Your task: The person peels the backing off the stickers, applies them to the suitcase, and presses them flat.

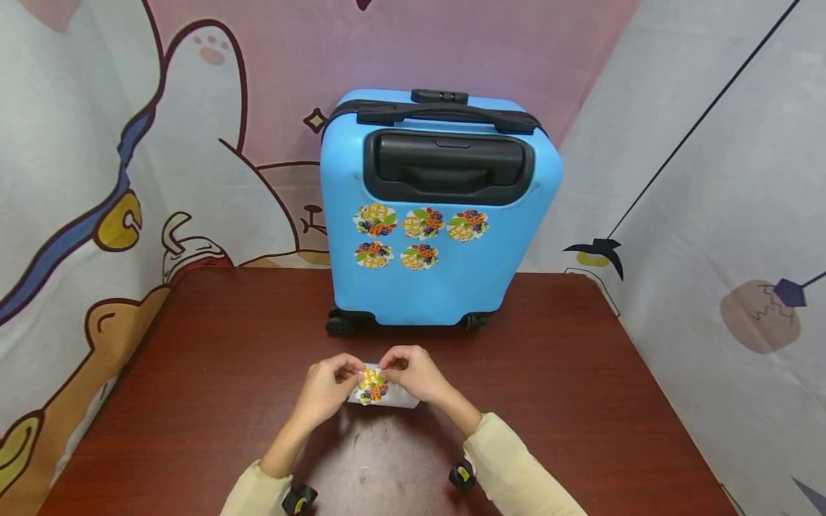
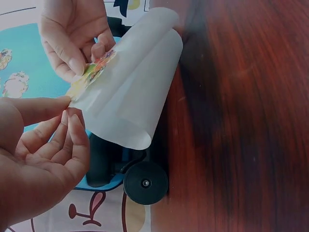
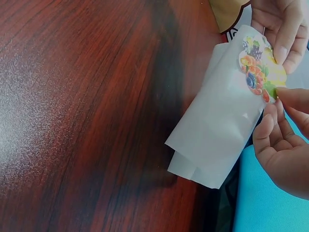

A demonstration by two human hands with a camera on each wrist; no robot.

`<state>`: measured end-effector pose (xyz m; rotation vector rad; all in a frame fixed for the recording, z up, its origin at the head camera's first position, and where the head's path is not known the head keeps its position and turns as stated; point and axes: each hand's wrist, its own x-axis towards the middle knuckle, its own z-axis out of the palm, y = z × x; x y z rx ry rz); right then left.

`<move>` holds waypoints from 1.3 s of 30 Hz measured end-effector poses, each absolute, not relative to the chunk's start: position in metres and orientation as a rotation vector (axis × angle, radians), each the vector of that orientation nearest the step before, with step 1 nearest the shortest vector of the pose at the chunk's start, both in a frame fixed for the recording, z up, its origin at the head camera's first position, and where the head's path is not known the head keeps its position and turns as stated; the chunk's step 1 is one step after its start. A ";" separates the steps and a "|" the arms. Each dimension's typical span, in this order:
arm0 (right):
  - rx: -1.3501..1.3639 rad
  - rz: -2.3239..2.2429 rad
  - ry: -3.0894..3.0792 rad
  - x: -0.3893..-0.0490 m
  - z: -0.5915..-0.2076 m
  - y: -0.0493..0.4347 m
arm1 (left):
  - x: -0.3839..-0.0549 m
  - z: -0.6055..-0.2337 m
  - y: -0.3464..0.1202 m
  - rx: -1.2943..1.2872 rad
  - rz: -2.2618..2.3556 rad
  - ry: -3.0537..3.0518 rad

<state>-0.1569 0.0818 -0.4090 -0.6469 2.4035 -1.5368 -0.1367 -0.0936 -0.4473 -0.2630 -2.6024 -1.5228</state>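
Observation:
A round fruit-print sticker point(image 1: 372, 387) lies on a curled sheet of white backing paper point(image 1: 401, 398), held above the table in front of the suitcase. My left hand point(image 1: 327, 389) pinches the sticker's upper left edge between thumb and forefinger. On the other side, my right hand point(image 1: 416, 374) pinches its upper right edge. In the right wrist view the sticker point(image 3: 257, 67) still overlaps the backing paper point(image 3: 219, 121), which hangs loosely rolled below the fingers. Whether the pinched edge has parted from the paper I cannot tell.
A blue suitcase point(image 1: 445, 279) with black handles and wheels stands upright at the back of the brown table point(image 1: 568, 401). Several matching stickers, such as one fruit sticker point(image 1: 419, 256), are on its front in two rows. A printed cloth point(image 1: 271, 64) hangs behind.

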 end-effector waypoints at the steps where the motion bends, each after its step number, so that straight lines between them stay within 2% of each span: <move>1: -0.646 -1.543 2.400 -0.157 -0.409 0.082 | -0.137 -0.447 -0.094 -0.265 -1.525 -2.602; 39: -0.727 -1.518 2.264 -0.155 -0.417 0.089 | -0.139 -0.454 -0.100 -0.177 -1.635 -2.630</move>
